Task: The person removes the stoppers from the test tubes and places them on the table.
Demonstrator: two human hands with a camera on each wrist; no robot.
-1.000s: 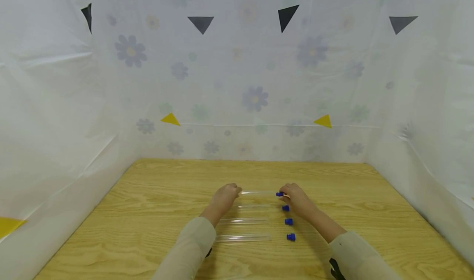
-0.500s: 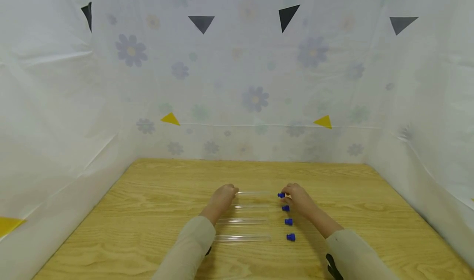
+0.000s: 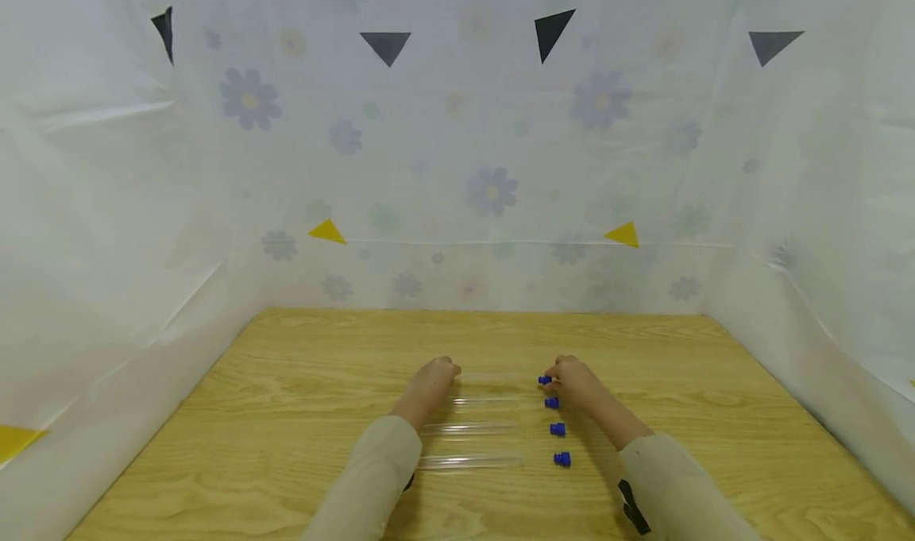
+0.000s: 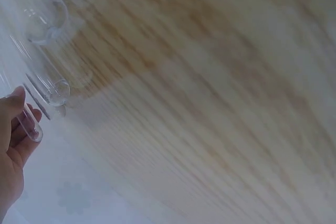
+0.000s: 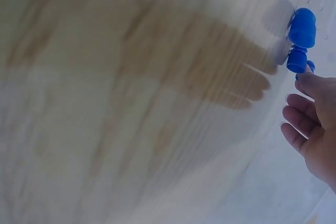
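Note:
My left hand [image 3: 431, 382] pinches the rounded closed end of the farthest clear test tube [image 3: 489, 377], which lies crosswise. In the left wrist view, thumb and fingers are around that tube [image 4: 32, 128]. My right hand [image 3: 581, 386] pinches a small blue stopper [image 3: 544, 380] between thumb and fingertips, apart from the tube's right end. The fingers partly cover this stopper in the right wrist view. Nearer the body lie three more test tubes, such as the closest one [image 3: 468, 461], each with a blue stopper [image 3: 562, 459] off its right end.
The wood-grain table [image 3: 300, 350] is enclosed by white sheeting [image 3: 808, 303] at the back and sides. In the right wrist view, loose blue stoppers [image 5: 303, 27] sit close to the right fingertips. Other tubes [image 4: 50, 85] lie beside the left fingers.
The hands have drawn slightly apart: the left with its tube a little leftward, the right with its stopper a little right and nearer. A gap now shows between tube and stopper.

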